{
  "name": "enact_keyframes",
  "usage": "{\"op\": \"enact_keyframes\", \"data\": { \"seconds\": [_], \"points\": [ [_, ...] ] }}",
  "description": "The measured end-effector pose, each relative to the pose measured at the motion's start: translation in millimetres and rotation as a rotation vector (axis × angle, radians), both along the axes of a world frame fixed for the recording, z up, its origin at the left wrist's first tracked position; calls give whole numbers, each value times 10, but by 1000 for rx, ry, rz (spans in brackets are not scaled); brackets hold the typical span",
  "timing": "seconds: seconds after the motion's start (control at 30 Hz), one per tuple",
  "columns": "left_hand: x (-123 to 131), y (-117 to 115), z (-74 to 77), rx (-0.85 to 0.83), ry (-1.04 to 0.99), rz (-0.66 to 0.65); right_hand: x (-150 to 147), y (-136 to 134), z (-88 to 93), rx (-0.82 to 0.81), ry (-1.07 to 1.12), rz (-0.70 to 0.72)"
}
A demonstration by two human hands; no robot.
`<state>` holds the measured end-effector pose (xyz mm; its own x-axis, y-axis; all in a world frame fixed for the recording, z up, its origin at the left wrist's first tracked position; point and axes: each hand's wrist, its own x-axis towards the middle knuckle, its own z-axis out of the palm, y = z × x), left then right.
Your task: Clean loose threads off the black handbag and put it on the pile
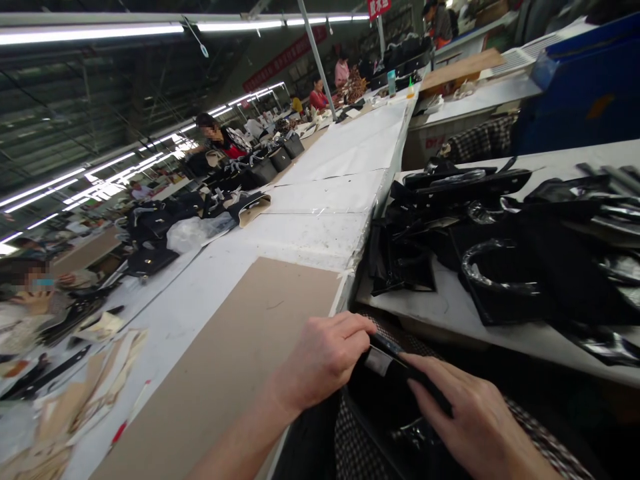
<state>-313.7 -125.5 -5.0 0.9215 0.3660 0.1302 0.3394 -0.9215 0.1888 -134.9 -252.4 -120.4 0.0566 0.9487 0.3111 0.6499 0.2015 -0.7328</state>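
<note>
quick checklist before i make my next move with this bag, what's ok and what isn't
1. Grip of the left hand on the black bag: ok, fingers curled over its edge.
2. Grip of the right hand: ok, the edge sits between thumb and fingers.
3. Bag mouth open: ok, the dark inside shows between the hands.
4. Pale patch inside in sight: ok.
5. Bottom of the bag: cannot tell, too dark.
6. Bag on the beige board: not ok, it is held beside it.

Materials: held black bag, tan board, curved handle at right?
Black bag: possibly leather or imitation; smooth, faint sheen along rim.
Tan board: probably cardboard or fibreboard, matte; flat, glare-free.
Curved handle: glossy clear-plastic wrap, by its crinkled highlights; core unclear.
</note>
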Motion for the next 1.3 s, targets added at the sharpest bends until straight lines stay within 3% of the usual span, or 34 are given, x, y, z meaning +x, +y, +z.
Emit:
{"op": "enact_keyframes", "data": {
  "seconds": [0.27,0.47,0.7,0.97,1.17,1.3],
  "points": [
    [1,-42,68,86,78,-94,6,59,66,-108,30,-22],
    [55,-41,101,-70,40,-119,59,76,83,-187,61,-29],
    [41,-19,112,-187,64,-37,49,75,114,-175,69,2],
    [212,-68,196,-193,196,69,109,81,98,-150,129,55],
    [324,15,129,-35,287,-75,116,55,69,-129,125,56],
    [338,64,107,25,206,-215,102,41,19,-104,40,30]
  ]
}}
